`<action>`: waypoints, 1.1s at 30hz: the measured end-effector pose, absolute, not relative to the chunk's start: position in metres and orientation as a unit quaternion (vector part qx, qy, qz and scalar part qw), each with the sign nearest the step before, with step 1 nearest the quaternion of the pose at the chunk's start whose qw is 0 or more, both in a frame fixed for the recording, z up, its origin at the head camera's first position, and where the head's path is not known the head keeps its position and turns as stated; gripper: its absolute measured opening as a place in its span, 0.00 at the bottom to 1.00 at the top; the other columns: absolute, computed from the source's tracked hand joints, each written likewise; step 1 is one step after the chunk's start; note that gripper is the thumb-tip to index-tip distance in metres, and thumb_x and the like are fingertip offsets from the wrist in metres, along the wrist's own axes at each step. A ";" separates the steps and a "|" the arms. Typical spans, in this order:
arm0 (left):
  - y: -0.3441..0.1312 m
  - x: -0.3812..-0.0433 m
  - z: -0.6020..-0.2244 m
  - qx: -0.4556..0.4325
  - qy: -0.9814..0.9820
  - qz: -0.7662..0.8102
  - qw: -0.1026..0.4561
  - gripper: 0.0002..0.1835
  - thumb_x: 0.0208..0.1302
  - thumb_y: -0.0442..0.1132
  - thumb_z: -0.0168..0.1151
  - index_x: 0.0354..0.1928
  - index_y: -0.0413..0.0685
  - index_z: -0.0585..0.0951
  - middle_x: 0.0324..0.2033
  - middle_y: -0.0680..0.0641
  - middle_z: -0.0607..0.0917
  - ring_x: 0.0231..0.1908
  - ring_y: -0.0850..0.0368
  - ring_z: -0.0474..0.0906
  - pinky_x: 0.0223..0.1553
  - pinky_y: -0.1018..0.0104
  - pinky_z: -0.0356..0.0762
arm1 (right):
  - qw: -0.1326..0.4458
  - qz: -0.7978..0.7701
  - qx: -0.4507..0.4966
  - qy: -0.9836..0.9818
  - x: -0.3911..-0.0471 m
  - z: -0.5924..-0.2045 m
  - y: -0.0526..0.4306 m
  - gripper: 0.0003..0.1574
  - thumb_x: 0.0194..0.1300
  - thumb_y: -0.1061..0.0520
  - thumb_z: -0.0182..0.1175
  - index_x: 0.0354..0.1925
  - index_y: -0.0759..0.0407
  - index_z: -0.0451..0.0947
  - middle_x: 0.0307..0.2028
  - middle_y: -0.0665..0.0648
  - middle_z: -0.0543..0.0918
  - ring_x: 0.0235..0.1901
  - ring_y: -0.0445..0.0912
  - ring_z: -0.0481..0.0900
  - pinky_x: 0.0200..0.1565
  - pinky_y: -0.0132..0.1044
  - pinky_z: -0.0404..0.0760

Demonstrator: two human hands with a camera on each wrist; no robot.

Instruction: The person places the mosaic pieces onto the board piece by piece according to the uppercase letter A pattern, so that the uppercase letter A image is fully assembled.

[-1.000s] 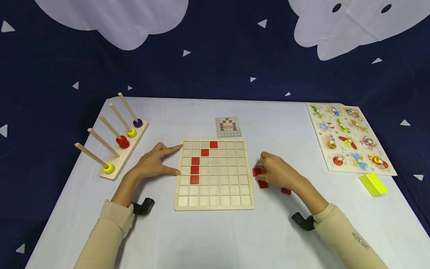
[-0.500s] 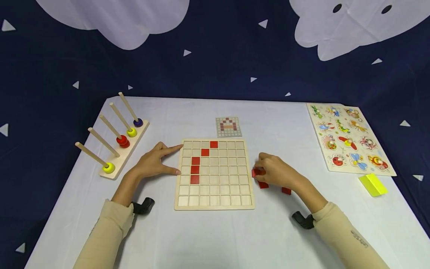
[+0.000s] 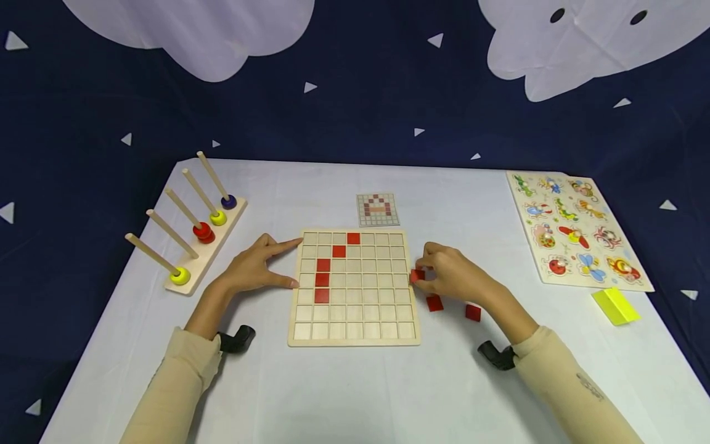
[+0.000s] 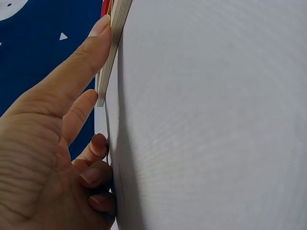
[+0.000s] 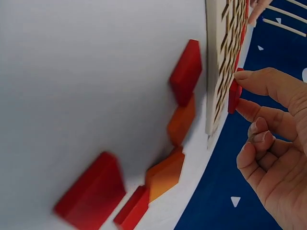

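Note:
My left hand [image 3: 255, 266] lies at the left edge of a wooden grid board [image 3: 355, 341]; its outstretched thumb and index finger touch that edge, the other fingers curling below. Several red square tiles [image 3: 322, 280] sit in the board's cells, two of them stepping up to the top row. My right hand [image 3: 452, 271] pinches another red tile [image 5: 234, 98] between thumb and index finger, just over the board's right edge. Beneath that hand, loose red tiles [image 5: 92, 194] and orange tiles [image 5: 165, 175] lie on the table; the head view hides the orange ones.
A small pattern card [image 3: 377, 209] lies behind the board. To the left stands a peg stacker [image 3: 208, 253] with coloured rings. An insect picture puzzle [image 3: 579, 231] lies at the right, with a yellow folded block [image 3: 616, 306] in front. A dark cloth hangs behind the white table.
My right hand has picked up a red tile from the loose pile and moved it slightly up and left to the board's edge. The left hand has stayed put.

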State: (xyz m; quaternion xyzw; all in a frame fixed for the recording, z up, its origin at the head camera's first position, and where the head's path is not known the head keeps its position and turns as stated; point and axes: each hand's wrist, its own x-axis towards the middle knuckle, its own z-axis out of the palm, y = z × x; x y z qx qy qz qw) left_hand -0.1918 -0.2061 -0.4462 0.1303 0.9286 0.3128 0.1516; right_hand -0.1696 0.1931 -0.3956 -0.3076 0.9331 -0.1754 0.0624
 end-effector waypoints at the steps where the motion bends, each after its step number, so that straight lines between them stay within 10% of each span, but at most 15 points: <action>1: -0.206 -0.192 -0.446 0.130 0.928 0.313 0.152 0.52 0.42 0.57 0.81 0.73 0.63 0.67 0.40 0.47 0.67 0.38 0.52 0.64 0.37 0.61 0.60 | 0.063 -0.176 -0.310 0.932 -0.171 -0.395 0.191 0.18 0.54 0.56 0.75 0.40 0.67 0.86 0.29 0.54 0.74 0.27 0.40 0.67 0.29 0.31 0.70; 33: -0.206 -0.191 -0.446 0.134 0.928 0.316 0.147 0.52 0.42 0.57 0.81 0.72 0.63 0.68 0.38 0.47 0.66 0.36 0.52 0.64 0.35 0.61 0.60 | 0.075 -0.174 -0.351 0.917 -0.216 -0.384 0.136 0.15 0.57 0.56 0.73 0.40 0.66 0.87 0.31 0.56 0.76 0.29 0.44 0.71 0.34 0.36 0.74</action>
